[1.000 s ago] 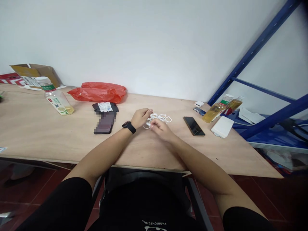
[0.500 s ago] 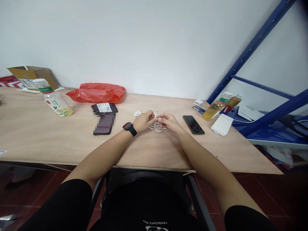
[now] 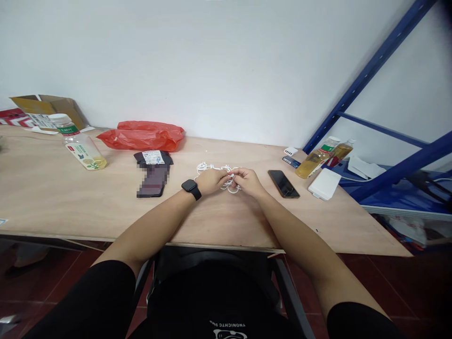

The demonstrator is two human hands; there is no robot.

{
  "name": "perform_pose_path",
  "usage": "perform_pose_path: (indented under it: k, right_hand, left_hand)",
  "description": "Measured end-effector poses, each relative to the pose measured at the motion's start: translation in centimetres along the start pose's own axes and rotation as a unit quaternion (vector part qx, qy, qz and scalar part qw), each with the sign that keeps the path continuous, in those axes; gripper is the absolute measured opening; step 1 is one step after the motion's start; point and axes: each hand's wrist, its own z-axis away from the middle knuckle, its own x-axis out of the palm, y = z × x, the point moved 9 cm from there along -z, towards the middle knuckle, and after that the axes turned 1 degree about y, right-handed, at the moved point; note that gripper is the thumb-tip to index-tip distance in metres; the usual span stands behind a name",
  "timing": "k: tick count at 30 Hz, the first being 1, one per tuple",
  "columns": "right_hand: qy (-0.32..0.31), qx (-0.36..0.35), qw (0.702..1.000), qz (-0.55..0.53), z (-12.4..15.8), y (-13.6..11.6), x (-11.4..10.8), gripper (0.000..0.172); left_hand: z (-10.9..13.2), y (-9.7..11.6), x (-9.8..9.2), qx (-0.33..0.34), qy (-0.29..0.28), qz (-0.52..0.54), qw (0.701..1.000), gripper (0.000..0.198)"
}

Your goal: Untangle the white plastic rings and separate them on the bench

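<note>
A tangled white cord, with several round loops, lies on the wooden table in front of me. My left hand, a black watch on its wrist, pinches a piece of the cord between thumb and forefinger. Close against it, my right hand has its fingertips closed on the same white piece. The fingertips of both hands nearly meet over the tangle and hide part of it. Some loops show behind my left hand and others below the fingertips. Whether it is a cable or a string I cannot tell.
To the right lie a phone, a white box-shaped object and a tilted bottle. On the left are a red plastic bag, a dark package, another bottle and a cardboard box. A blue shelf frame borders the right side.
My left wrist has turned slightly, so the watch face shows more. My right fingers have curled in more tightly near the cord. The other things on the table stay put.
</note>
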Motion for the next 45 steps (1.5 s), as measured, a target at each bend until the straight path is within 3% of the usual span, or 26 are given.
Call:
perform_pose_path:
  k: [8,12,17,24,27,30,33,36,40,45]
  right_hand:
    - [0.077,-0.022,0.996,0.044,-0.4,-0.3,-0.9,0.020]
    - [0.084,-0.023,0.995,0.041,-0.6,-0.1,-1.0,0.023]
    - [0.097,-0.060,0.992,0.060,-0.4,-0.6,-1.3,0.038]
    - [0.145,-0.130,0.957,0.215,-0.5,-1.2,-3.1,0.029]
    - [0.117,-0.136,0.948,0.265,-1.1,-0.7,-3.0,0.033]
    - [0.054,-0.102,0.930,0.349,-1.6,0.6,-2.1,0.053]
    - [-0.027,-0.022,0.906,0.422,-1.6,2.8,-1.0,0.083]
    - [-0.099,0.017,0.886,0.453,-1.1,3.9,0.2,0.102]
    - [-0.128,0.014,0.876,0.465,-1.1,3.9,1.3,0.105]
    - [-0.136,-0.011,0.877,0.461,-2.0,4.1,2.2,0.100]
  left_hand:
    - [-0.2,0.4,0.5,-0.004,0.001,-0.002,1.000,0.041]
    - [-0.3,0.7,0.4,-0.007,0.008,-0.001,1.000,0.041]
    - [-0.2,-1.3,-0.9,-0.065,0.056,-0.032,0.996,0.042]
    - [0.1,-4.1,-1.5,-0.091,0.075,-0.089,0.989,0.032]
    - [0.0,-4.7,-0.9,-0.102,0.055,-0.116,0.986,0.028]
    - [0.1,-5.3,-0.4,-0.130,0.044,-0.107,0.985,0.033]
    - [0.4,-5.9,0.0,-0.153,0.039,-0.086,0.984,0.048]
    - [0.7,-6.4,1.3,-0.165,-0.009,-0.085,0.982,0.073]
    - [1.1,-6.7,3.2,-0.158,-0.085,-0.092,0.979,0.099]
    - [1.0,-7.3,3.3,-0.158,-0.083,-0.098,0.979,0.093]
